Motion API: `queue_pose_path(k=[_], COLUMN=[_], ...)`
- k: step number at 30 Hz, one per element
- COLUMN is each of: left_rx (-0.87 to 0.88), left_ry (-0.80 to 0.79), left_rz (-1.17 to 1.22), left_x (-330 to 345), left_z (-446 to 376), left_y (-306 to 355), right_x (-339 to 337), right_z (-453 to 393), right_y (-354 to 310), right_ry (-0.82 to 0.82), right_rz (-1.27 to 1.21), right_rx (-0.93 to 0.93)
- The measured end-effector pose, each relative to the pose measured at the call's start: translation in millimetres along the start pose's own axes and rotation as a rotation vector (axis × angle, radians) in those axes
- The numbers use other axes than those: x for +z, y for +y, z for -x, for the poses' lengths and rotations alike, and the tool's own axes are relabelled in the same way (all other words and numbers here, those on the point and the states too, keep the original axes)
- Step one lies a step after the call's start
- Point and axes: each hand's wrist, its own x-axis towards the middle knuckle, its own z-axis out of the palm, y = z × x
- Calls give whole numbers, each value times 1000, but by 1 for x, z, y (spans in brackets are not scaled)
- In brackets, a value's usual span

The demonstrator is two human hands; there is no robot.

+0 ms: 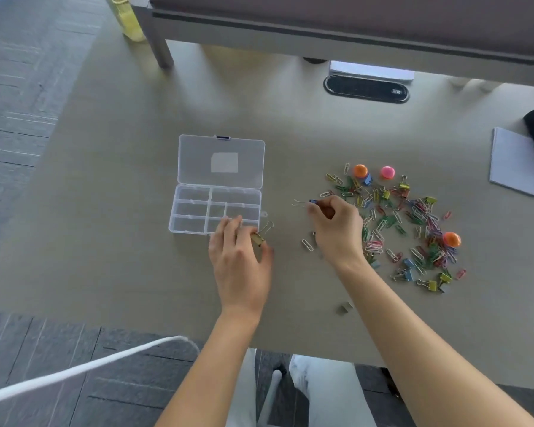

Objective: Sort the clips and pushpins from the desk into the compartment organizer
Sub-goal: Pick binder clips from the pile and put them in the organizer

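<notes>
The left hand (239, 251) pinched a gold clip (259, 237) beside the open box (215, 211), ready to drop it in, while the right hand (336, 223) pinched a blue clip (312, 202) lifted from the pile (407, 223) on the desk (105, 211).

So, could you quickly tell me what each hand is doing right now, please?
Left hand: closed on a gold binder clip beside the organizer.
Right hand: closed on a blue binder clip.

Both forearms are bare, with no sleeves, watch or rings showing on the left hand (239, 257) or the right hand (338, 229). Light grey trousers (321, 392) cover the legs below.
</notes>
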Motion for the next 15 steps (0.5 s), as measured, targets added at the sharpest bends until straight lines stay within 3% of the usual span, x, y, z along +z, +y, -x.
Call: queue_pose_path(k=[8, 15], left_rx=[118, 207], left_ry=[84, 56], left_rz=[40, 35], left_x=[29, 37], left_z=[5, 28], left_y=[-36, -47], right_x=[18, 10], right_z=[-13, 12], right_y=[7, 22], right_ry=[-6, 55], right_rz=[-53, -90], right_rx=[-98, -257])
